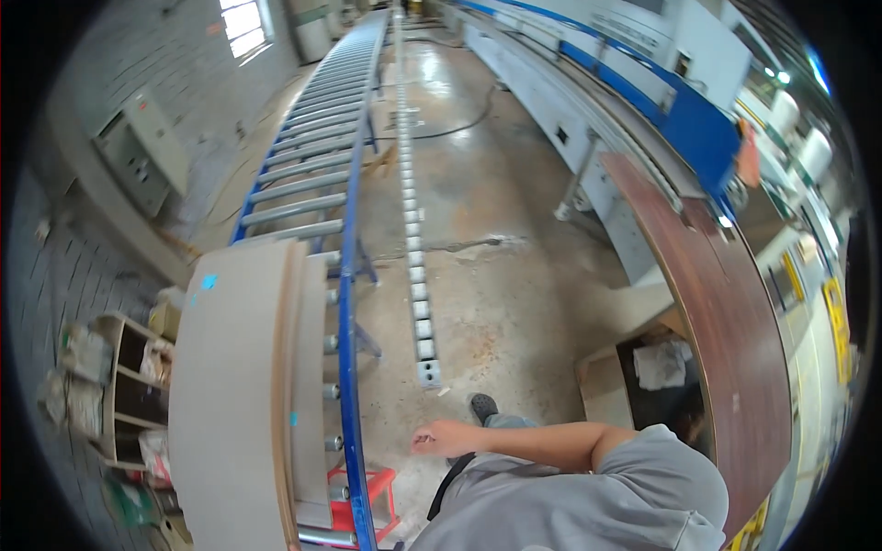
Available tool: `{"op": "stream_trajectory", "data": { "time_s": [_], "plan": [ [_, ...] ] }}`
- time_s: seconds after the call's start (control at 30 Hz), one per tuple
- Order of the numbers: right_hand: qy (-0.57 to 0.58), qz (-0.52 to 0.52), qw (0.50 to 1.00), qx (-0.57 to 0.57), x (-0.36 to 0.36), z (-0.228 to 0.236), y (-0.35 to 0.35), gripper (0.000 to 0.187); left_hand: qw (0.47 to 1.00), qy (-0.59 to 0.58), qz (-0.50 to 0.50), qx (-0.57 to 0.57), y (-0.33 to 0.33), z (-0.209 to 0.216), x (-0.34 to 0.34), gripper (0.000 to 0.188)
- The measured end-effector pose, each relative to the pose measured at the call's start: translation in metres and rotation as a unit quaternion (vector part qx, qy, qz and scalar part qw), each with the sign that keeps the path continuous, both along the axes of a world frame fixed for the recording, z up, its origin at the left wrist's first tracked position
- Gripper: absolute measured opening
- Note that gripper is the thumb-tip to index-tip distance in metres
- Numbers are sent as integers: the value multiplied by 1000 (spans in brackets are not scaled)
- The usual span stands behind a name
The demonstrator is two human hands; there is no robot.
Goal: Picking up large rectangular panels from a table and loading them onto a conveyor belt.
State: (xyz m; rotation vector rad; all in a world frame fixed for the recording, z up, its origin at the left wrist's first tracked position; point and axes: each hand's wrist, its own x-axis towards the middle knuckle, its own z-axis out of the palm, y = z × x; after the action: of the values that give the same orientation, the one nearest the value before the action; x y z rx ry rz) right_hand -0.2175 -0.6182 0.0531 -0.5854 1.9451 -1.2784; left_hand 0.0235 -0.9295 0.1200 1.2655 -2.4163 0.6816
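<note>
My right hand (441, 439) is held across the front of my body, with the bent forearm coming from the grey short sleeve at the right. Its fingers look curled in; anything inside them is too small or hidden to make out. The hand is in the air, apart from the roller conveyor (347, 349) with its blue frame on the left. Flat beige boards (230, 367) lie stacked on the near end of that conveyor, a small blue mark on the top one. My left hand does not show.
A narrow strip of small rollers (418, 303) runs along the concrete floor. To the right stand a brown wooden tabletop (707, 340) and a long white and blue machine (551, 119). A red stool (381, 491) is beside the conveyor; a shelf (129, 404) with bags stands by the wall.
</note>
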Motion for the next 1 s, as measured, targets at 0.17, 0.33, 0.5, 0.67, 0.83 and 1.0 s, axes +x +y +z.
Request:
{"op": "stream_trajectory", "data": {
  "time_s": [0.17,0.33,0.5,0.67,0.83,1.0],
  "plan": [
    [-23,-152,987,50,16,7,80,35,978,109,-175,35,1,-13,-44,55],
    [-36,-355,934,1,40,-6,183,30,821,158,-519,178,81,17,-147,68],
    [44,-568,822,4,76,19,283,24,672,36,-655,342,183,-17,-216,32],
    [158,-731,659,85,140,20,404,22,514,-204,-724,412,344,-31,-247,37],
    [337,-745,477,322,227,3,534,16,368,-398,-616,572,480,-129,-262,45],
    [269,-735,421,459,267,-6,601,36,497,-421,-534,539,490,-253,-268,43]
  ]
}}
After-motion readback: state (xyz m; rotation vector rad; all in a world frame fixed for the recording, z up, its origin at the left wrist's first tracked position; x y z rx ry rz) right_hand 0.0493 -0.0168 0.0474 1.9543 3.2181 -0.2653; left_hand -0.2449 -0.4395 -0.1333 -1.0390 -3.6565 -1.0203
